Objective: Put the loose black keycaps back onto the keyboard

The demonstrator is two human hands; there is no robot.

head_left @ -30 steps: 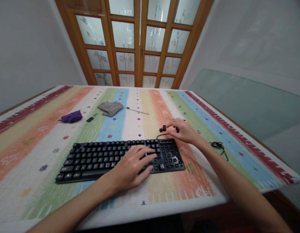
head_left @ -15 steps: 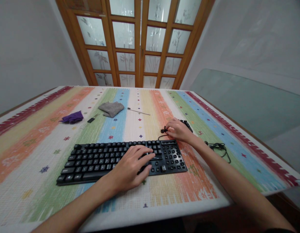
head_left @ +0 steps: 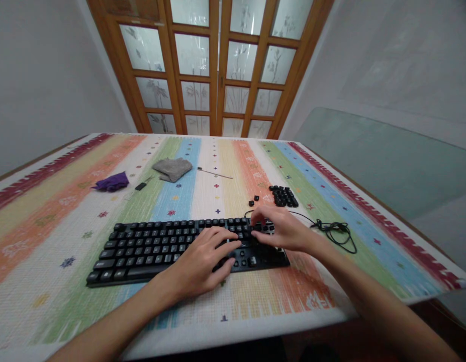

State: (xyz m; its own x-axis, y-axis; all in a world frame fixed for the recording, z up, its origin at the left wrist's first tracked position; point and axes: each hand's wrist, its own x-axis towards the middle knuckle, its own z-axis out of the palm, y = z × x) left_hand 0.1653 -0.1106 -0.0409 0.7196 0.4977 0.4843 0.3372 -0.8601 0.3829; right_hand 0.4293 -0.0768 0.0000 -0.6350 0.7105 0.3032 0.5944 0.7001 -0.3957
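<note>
A black keyboard (head_left: 150,275) lies across the table, with keycaps gone from much of its right end. My left hand (head_left: 204,259) rests on its middle-right part, fingers spread and reaching toward the bare area, holding nothing. Over the number pad is my right hand (head_left: 280,229), its thumb and index finger curved with a gap between their tips, close to the keys. No keycap shows in that gap. Beyond it, two loose keycaps (head_left: 251,203) lie on the cloth. A group of removed keycaps (head_left: 285,196) sits farther right.
A striped tablecloth (head_left: 67,296) covers the table. The coiled keyboard cable (head_left: 340,234) lies to the right. Toward the back are a grey cloth (head_left: 172,169), a thin rod with a dark tip (head_left: 215,173), a purple cloth (head_left: 112,182) and a small dark-handled tool (head_left: 141,186).
My right hand has moved from the loose keycaps behind the keyboard back toward me, over the number pad. Two keycaps now lie uncovered there. My left hand has stayed in place.
</note>
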